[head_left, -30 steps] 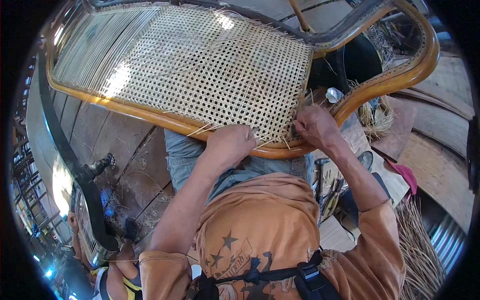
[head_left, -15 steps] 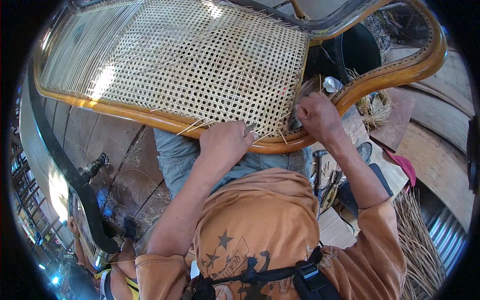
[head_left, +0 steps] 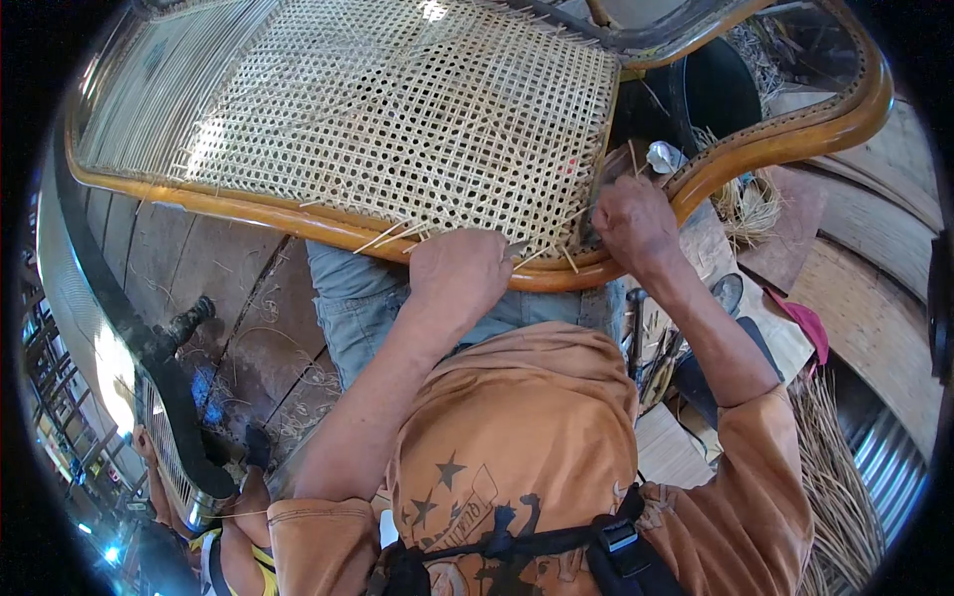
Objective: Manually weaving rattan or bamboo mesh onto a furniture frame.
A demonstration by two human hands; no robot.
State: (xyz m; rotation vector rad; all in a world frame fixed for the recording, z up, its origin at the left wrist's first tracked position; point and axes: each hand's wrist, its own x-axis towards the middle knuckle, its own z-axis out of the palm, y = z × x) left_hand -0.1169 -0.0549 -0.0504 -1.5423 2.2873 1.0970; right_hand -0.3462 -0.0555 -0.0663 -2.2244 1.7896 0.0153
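Note:
Across my lap rests a curved wooden furniture frame [head_left: 556, 273], golden brown, with a woven cane panel [head_left: 427, 119] stretched inside it. My left hand [head_left: 462, 273] is closed at the near rail, and a slim grey tool [head_left: 516, 248] pokes out past its fingers; its kind is unclear. Loose cane ends stick out over the rail on both sides of that hand. At the panel's lower right corner my right hand [head_left: 636, 226] is closed, its fingertips tucked against the weave and inner edge. Whatever it grips is hidden.
A black bucket [head_left: 720, 94] stands beyond the right side of the frame. Coiled cane strands [head_left: 747, 211] and a long cane bundle [head_left: 840, 467] lie to the right. At left is another dark-framed cane piece [head_left: 129, 308], with a person's arm [head_left: 154, 472] beside it.
My left hand has shifted slightly right and up along the rail, its grey tool moving with it. The frame has tilted a little; my right hand stays at the corner.

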